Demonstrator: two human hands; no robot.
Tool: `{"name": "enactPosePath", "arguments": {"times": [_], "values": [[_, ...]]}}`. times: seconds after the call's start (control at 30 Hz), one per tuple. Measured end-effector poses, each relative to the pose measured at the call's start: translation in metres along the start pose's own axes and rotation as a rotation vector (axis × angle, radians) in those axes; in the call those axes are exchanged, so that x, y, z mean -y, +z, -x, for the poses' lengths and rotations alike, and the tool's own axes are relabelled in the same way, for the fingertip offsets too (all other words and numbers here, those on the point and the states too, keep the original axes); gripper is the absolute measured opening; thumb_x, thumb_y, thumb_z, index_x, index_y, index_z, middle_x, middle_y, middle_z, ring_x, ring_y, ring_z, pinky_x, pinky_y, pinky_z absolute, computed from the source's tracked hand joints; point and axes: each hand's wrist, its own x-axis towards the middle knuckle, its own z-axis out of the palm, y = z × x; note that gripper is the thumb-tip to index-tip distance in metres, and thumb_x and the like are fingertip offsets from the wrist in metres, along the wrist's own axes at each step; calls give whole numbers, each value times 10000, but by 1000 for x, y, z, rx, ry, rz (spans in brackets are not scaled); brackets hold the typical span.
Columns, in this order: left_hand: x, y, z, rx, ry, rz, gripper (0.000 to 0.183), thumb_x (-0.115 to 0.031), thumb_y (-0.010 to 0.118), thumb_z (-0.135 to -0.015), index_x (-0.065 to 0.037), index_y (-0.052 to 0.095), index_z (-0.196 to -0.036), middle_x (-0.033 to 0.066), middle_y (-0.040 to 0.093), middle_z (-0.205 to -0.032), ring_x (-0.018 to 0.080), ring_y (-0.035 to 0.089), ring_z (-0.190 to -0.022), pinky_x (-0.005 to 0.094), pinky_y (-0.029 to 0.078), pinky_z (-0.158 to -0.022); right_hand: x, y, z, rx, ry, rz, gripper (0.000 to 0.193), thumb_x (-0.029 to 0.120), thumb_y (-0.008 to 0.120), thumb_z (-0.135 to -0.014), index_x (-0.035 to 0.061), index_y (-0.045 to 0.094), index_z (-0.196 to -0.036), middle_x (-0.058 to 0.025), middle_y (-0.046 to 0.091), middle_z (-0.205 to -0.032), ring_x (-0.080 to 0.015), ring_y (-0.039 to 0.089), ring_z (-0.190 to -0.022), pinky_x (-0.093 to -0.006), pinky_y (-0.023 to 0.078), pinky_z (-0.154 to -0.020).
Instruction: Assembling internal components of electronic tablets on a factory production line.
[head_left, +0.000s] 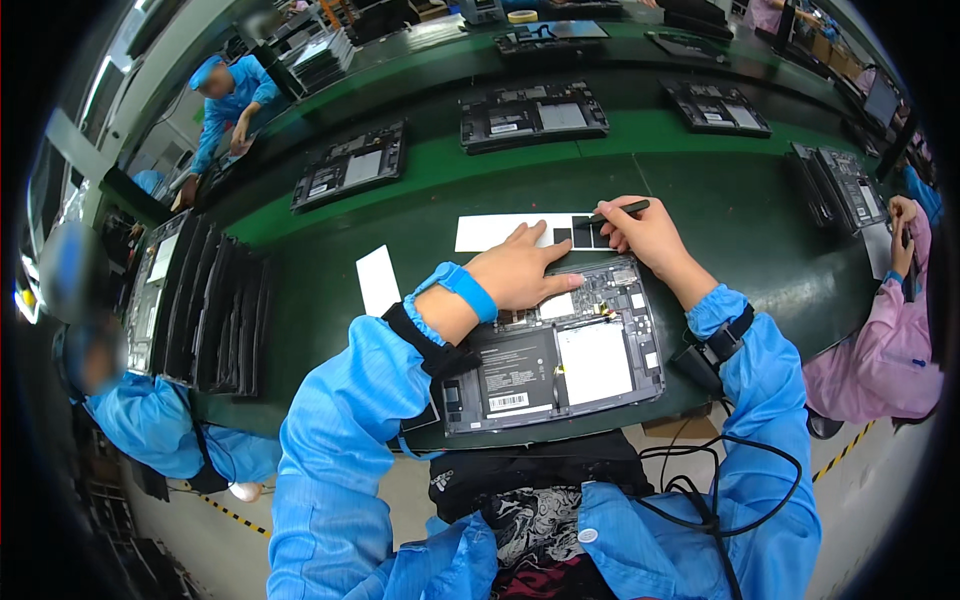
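Observation:
A white backing strip (485, 232) with several black square pads (583, 234) at its right end lies on the green bench. My left hand (520, 268) is spread, fingertips on the strip beside the pads, with its thumb over the opened laptop base (650, 345). My right hand (645, 238) pinches a slim black pen-shaped tool (628, 209), its tip at the pads; whether it is tweezers cannot be made out. Directly before me, the base shows a black battery (515, 372), a white rectangular panel (597, 360) and a circuit board, partly covered by my left hand and wrist.
A blank white sheet (377, 280) lies left of the strip. Upright laptop bases (205, 310) stand packed at the left. More bases (533, 115) line the far green belt. Co-workers sit left and right; a black cable (715, 485) loops by my right arm.

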Motion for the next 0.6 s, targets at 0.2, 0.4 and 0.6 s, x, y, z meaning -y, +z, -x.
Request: {"name": "enactPosePath", "arguments": {"times": [0.2,0.4,0.6], "values": [[-1,0,-2,28,-32,-13,650,-598,448,-883,-143,471,-1347,298,334,-1389,438,332,-1295,445,348,-1046,-3,3,0,-8,-54,-50,269,195,647,-872,-64,649,-944,-118,667,-783,-141,665,-713,-246,547,-637],[-4,1,-5,26,-42,-33,659,-607,456,-872,-142,483,-1339,301,350,-1371,446,338,-1282,456,365,-1030,-6,3,-3,8,-58,-31,260,167,646,-865,-76,647,-956,-136,679,-794,-154,675,-717,-247,555,-659],[-7,-1,-5,10,-63,-43,672,-645,445,-854,-164,513,-1319,255,385,-1358,408,348,-1282,479,418,-976,-4,8,-4,-23,-77,-35,237,138,634,-866,-80,645,-960,-150,678,-809,-161,682,-739,-239,559,-657]]}}
